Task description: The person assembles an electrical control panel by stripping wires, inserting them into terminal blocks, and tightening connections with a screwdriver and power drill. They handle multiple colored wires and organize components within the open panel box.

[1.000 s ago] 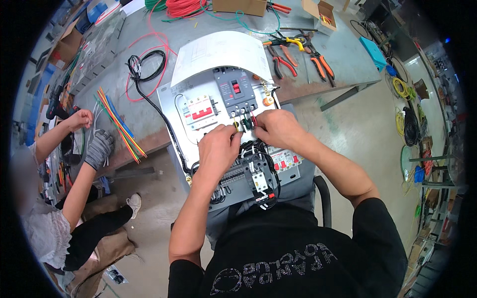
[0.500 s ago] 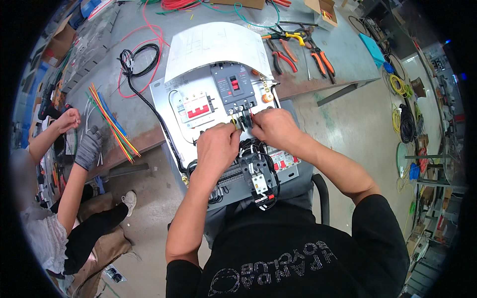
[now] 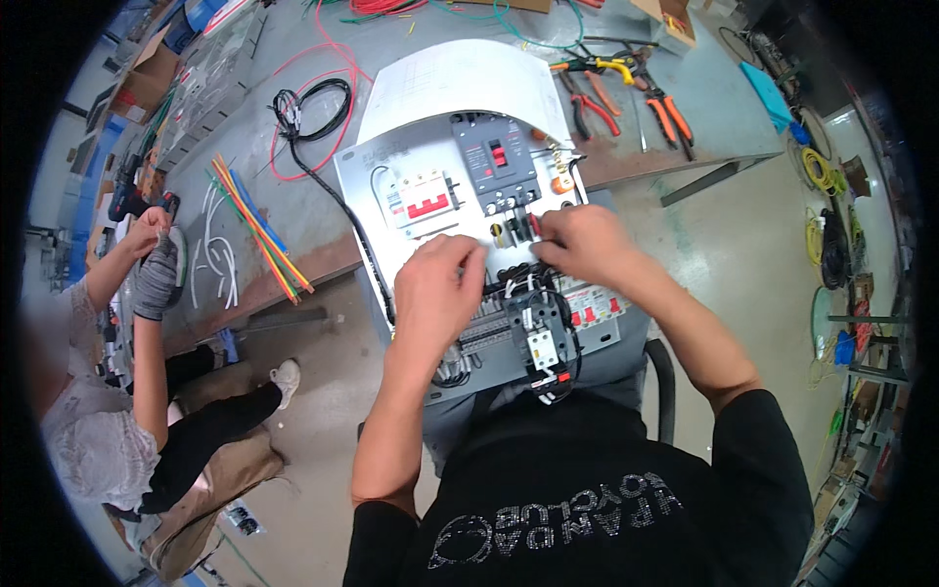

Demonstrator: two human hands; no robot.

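Note:
A white mounting plate [image 3: 386, 161] with electrical parts rests over my lap against the bench. A grey circuit breaker [image 3: 496, 161] with a red switch sits at its upper middle. Short wires with a yellow sleeve [image 3: 497, 233] and a red sleeve [image 3: 534, 226] come out below it. My right hand [image 3: 595, 245] is closed in a pinch at the red-sleeved wire. Just left of and below the yellow-sleeved wire, my left hand [image 3: 438, 286] has its fingers curled together; anything between them is hidden. Nearer me lies a dark contactor-like block [image 3: 543, 328] with black wires around it.
Pliers [image 3: 670, 117] and other hand tools lie at the back right of the bench [image 3: 430, 26]. Coloured tubes [image 3: 259, 230] and a black cable coil [image 3: 323, 108] are on the left. A co-worker's gloved hand [image 3: 156, 279] works there. A chair arm [image 3: 663, 391] stands at my right.
My left hand has drawn back from the yellow-sleeved wire, while my right hand stays by the red-sleeved one. The co-worker's hands have come together. The whole view has shifted slightly.

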